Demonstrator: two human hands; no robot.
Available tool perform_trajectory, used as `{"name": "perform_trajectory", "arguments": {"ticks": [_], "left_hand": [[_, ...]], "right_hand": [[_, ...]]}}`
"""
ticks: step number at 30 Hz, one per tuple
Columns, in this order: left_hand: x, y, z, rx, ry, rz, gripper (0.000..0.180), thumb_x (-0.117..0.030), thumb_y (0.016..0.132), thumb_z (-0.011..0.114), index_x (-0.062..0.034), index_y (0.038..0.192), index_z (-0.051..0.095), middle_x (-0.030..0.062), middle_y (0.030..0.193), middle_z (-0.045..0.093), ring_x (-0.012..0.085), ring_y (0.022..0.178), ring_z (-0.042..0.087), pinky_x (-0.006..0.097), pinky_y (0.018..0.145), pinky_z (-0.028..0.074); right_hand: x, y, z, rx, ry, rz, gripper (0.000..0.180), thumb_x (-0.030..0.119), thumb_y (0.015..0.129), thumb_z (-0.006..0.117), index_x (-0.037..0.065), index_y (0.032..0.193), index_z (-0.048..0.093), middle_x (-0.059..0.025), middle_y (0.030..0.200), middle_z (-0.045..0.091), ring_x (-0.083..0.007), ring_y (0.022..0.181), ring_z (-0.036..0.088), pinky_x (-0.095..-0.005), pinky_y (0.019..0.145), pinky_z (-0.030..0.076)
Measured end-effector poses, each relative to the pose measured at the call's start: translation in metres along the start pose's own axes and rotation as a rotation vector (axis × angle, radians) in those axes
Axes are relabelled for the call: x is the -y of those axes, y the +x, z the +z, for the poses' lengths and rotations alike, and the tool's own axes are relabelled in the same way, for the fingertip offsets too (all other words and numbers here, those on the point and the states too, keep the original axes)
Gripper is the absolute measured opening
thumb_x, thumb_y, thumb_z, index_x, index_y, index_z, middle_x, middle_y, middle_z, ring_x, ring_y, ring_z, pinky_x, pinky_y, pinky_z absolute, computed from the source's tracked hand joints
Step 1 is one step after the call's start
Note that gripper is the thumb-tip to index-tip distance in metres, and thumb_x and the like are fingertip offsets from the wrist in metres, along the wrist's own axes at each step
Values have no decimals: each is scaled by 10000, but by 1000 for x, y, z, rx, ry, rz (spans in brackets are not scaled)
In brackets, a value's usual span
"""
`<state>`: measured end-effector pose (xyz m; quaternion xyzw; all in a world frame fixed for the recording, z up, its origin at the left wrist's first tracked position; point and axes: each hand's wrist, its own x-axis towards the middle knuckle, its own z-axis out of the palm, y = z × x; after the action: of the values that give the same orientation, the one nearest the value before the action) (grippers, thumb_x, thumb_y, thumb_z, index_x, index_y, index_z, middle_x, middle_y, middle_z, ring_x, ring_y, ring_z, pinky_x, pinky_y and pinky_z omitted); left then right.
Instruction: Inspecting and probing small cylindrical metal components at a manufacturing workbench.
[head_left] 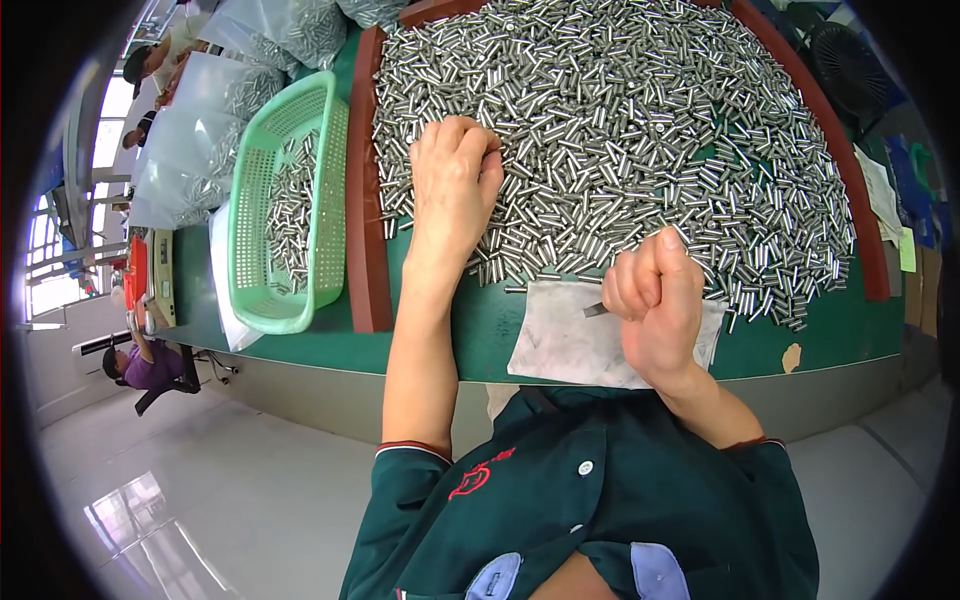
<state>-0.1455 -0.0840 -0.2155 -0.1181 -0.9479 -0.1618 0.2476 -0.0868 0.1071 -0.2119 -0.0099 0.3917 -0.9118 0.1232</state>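
Observation:
A wide layer of short, shiny metal pins covers the green table in front of me. My left hand rests at the left part of this layer with its fingers curled down among the pins; what they hold is hidden. Closed in a fist, my right hand is over the near edge of the pins, above a smudged white cloth. A small grey metal piece sticks out at the left side of that fist; the rest of it is hidden by the fingers.
Reddish-brown rails border the pins. Left of them stands a light green basket partly filled with pins, beside clear bags of pins. A scale sits farther left. A black fan is at the far right. Other people are at the left.

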Motion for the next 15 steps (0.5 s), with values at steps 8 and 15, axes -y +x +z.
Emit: {"name": "perform_trajectory", "arguments": {"ticks": [8, 15], "left_hand": [[-17, -15, -5, 97, -1338, -719, 148, -28, 835, 519, 21, 973, 540, 77, 842, 594, 90, 677, 541, 197, 627, 449], [-17, -16, -12, 205, -1548, -815, 214, -78, 863, 494, 31, 1042, 534, 92, 847, 598, 117, 718, 585, 221, 663, 481]], "right_hand": [[1, 1, -3, -16, 5, 12, 436, 256, 939, 308, 90, 536, 283, 15, 449, 260, -66, 412, 179, -239, 389, 160], [1, 1, 0, -19, 41, 28, 430, 254, 940, 308, 91, 543, 289, 16, 449, 259, -65, 404, 177, -235, 386, 159]]}}
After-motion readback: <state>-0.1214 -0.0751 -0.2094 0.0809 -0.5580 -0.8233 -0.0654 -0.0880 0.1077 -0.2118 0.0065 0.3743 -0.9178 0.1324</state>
